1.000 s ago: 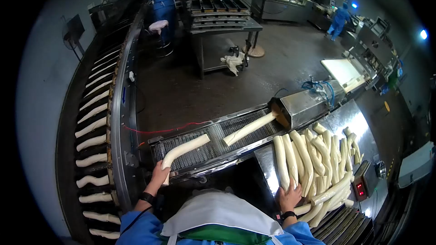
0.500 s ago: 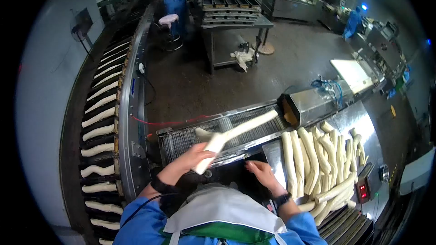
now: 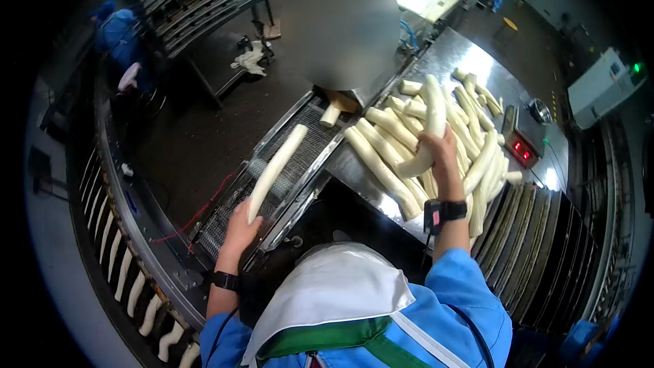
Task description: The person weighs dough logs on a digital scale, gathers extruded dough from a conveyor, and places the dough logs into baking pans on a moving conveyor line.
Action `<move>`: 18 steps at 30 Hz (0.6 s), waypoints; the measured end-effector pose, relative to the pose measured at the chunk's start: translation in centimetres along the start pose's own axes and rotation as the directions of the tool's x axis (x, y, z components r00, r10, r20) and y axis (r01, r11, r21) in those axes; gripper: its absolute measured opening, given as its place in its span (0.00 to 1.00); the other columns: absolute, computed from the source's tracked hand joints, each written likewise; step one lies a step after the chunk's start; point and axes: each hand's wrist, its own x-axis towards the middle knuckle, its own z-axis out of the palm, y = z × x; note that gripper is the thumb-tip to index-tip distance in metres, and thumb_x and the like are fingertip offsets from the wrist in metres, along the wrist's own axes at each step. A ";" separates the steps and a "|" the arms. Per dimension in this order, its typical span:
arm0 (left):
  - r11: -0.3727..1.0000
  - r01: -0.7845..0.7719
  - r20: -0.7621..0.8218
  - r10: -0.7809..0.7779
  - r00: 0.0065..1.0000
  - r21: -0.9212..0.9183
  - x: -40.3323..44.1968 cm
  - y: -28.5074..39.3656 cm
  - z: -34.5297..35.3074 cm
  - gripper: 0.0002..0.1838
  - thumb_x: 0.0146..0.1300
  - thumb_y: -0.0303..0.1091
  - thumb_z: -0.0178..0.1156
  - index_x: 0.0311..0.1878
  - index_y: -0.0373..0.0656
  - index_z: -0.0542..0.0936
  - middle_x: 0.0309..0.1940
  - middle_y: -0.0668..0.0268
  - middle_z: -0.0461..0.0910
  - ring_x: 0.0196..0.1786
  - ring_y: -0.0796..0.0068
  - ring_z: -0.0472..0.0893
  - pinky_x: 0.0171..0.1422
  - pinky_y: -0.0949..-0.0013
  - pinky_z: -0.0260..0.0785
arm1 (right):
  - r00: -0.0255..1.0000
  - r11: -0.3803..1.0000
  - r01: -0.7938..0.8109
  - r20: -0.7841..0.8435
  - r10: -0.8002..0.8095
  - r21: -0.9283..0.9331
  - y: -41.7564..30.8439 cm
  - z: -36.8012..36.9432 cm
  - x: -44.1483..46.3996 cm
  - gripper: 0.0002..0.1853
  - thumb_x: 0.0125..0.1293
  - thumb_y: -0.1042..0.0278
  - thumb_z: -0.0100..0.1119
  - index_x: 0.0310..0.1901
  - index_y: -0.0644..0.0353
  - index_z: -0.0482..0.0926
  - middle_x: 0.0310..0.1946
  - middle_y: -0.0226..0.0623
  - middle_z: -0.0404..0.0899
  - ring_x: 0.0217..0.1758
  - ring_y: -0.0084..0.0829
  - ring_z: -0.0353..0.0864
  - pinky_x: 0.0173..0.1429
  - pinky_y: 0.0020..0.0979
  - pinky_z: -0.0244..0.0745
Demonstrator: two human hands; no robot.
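Observation:
My left hand (image 3: 240,232) is closed around the near end of a long pale dough strip (image 3: 278,167), which slants over the mesh conveyor (image 3: 303,160). Whether the strip's far end touches the mesh I cannot tell. Over the dough pile (image 3: 388,150), my right hand (image 3: 443,153) grips a thick, curved dough roll (image 3: 434,102) around its middle. That pile lies on a metal table (image 3: 436,54). Another piece of dough (image 3: 330,114) sits at the conveyor's far end, by the machine opening.
A scale (image 3: 521,143) with red digits and a metal bowl (image 3: 539,110) stand right of the pile. Long metal trays (image 3: 518,225) are nearer. Dough-filled moulds (image 3: 122,276) line the left conveyor. A person in blue (image 3: 119,41) is beside stacked pans (image 3: 194,17).
The view has turned to the right. My right hand, holding nothing before, has moved onto the pile and taken hold of a dough roll. My left hand still holds dough by the mesh conveyor.

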 end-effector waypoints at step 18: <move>0.964 0.264 -0.035 -0.263 0.964 0.042 -2.5 -2.7 4.2 0.30 0.54 0.26 0.58 0.63 0.37 0.67 0.53 0.49 0.74 0.54 0.50 0.75 0.59 0.58 0.67 | 0.972 0.000 0.232 0.232 -0.037 -0.973 12.9 -2.3 -2.8 0.40 0.58 0.40 0.55 0.67 0.54 0.61 0.70 0.51 0.51 0.75 0.47 0.43 0.74 0.55 0.33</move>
